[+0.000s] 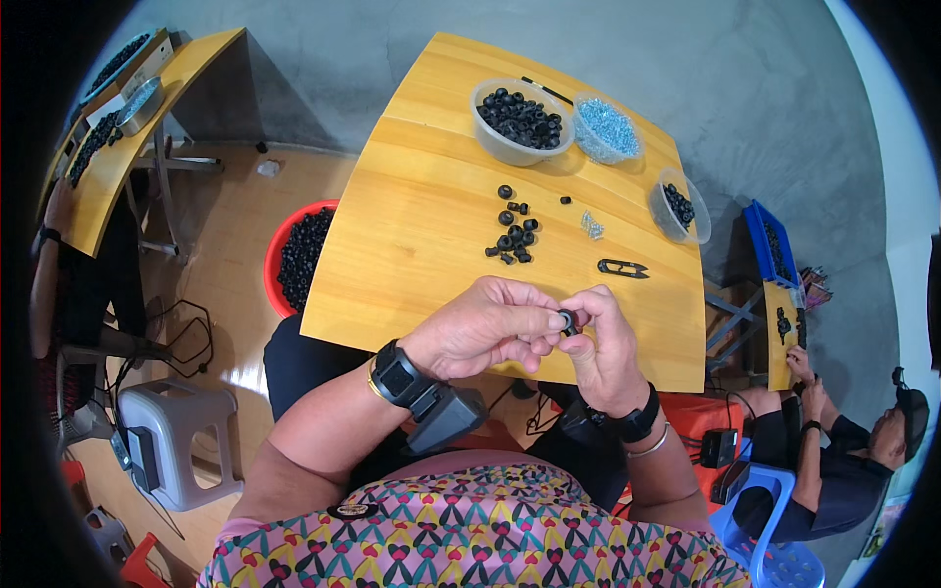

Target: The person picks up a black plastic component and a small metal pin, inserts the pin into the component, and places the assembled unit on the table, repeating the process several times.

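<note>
Over the table's near edge, both hands meet at a small black ring-shaped plastic part (569,322). My right hand (605,355) pinches it between thumb and forefinger. My left hand (490,326) is closed too, its thumb and forefinger tips against the part's left side; whatever sits between those tips is too small to make out. Beyond the hands lie several loose black plastic parts (515,237), some round and some short cylinders. To their right is a little pile of small metal springs (591,225). Black thread snips (623,269) rest nearest my right hand.
At the table's (412,206) far side stand a bowl of black parts (521,157), a tub of bluish-silver small pieces (608,157) and a smaller bowl (697,230). A red basin (274,257) sits left, near a grey stool (181,441). Another person (833,461) sits right.
</note>
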Action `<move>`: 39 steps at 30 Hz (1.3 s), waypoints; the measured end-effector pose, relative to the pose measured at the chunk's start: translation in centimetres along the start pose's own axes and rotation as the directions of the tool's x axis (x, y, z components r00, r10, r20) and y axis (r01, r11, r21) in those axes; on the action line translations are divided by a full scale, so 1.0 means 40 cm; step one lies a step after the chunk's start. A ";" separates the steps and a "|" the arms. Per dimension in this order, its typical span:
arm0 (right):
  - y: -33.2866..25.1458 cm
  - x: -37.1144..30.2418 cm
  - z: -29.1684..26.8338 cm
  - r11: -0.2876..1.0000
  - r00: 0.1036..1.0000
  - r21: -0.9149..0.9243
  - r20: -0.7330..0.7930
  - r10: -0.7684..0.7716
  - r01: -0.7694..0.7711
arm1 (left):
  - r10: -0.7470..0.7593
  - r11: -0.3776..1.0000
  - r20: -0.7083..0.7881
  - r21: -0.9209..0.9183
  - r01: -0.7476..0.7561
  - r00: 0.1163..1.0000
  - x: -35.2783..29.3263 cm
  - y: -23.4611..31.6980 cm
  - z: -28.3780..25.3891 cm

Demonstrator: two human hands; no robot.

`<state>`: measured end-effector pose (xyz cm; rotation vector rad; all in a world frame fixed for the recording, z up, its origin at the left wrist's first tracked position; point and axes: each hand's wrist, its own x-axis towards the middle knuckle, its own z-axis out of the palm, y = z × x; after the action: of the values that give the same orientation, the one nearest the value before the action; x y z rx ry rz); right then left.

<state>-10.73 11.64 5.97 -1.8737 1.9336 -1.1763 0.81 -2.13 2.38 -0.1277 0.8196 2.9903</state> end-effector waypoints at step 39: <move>0.110 -0.052 0.083 0.945 0.993 -0.306 0.074 -0.094 0.113 | 0.436 -0.083 0.118 0.992 -0.090 0.892 0.028 -0.048 -0.034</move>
<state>-11.56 11.69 0.12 -2.1607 2.1109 -0.8699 -0.11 -1.16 0.12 -0.2825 3.0982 1.6146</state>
